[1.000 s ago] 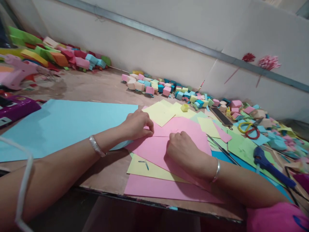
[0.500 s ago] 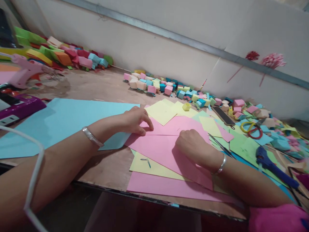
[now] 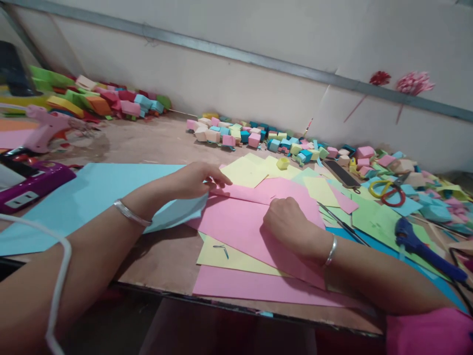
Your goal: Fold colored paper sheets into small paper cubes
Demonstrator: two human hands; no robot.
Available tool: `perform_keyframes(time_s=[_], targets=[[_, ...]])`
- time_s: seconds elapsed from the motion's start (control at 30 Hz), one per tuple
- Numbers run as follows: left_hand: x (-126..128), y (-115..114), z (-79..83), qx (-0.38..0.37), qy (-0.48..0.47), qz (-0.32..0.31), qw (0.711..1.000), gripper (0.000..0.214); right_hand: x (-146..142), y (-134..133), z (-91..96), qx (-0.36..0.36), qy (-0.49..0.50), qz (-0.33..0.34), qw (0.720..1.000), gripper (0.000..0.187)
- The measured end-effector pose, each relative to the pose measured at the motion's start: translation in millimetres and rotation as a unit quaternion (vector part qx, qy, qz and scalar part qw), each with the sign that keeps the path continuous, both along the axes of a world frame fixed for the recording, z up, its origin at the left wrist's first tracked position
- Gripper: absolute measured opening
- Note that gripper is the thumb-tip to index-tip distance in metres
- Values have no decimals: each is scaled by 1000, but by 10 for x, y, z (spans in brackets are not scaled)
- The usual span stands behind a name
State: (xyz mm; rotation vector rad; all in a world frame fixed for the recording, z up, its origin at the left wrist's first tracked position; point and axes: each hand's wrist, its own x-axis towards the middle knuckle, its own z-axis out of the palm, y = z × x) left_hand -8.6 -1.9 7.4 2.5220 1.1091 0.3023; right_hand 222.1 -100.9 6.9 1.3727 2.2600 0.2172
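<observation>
A folded pink paper sheet (image 3: 236,224) lies on a stack of coloured sheets on the wooden table (image 3: 162,256). My left hand (image 3: 195,178) lies at the sheet's far left corner, fingers stretched out flat along the folded edge, lifting it slightly. My right hand (image 3: 286,222) is curled into a loose fist and presses down on the middle of the same pink sheet near the fold. Both wrists wear a silver bangle. A yellow sheet (image 3: 225,256) and another pink sheet (image 3: 254,288) lie underneath.
A large light-blue sheet (image 3: 92,195) lies to the left. Rows of small paper cubes (image 3: 254,138) run along the wall. A pink glue gun (image 3: 48,128), a purple box (image 3: 29,185), scissors (image 3: 386,192) and a blue glue gun (image 3: 421,246) lie around.
My left hand has opened from a pinch and slid its fingers along the fold, raising the pink sheet's edge. My right hand shifted slightly right and stays pressed on the sheet.
</observation>
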Motion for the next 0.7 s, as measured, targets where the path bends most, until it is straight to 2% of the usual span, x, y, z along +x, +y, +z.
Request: perform_keyframes(time_s=[0.03, 0.17, 0.3, 0.37, 0.53, 0.6, 0.7], targets=[[27, 7, -38, 6, -2, 24, 1000, 32, 1, 6, -28, 11, 4, -4, 1000, 24], [120, 46, -196, 67, -3, 43, 997, 31, 15, 26, -71, 60, 36, -14, 997, 22], [164, 56, -262, 95, 9, 46, 994, 48, 23, 111, -71, 184, 88, -23, 979, 25], [183, 41, -259, 88, 9, 58, 994, 45, 28, 191, -89, 222, 119, -25, 967, 26], [223, -31, -185, 47, -28, 70, 996, 18, 61, 326, -143, 169, 170, 5, 971, 18], [222, -51, -158, 26, -50, 68, 996, 25, 64, 311, -145, 193, 180, 16, 964, 21], [212, -60, -149, -15, -71, 61, 996, 49, 39, 238, -118, 197, 180, 31, 963, 24]])
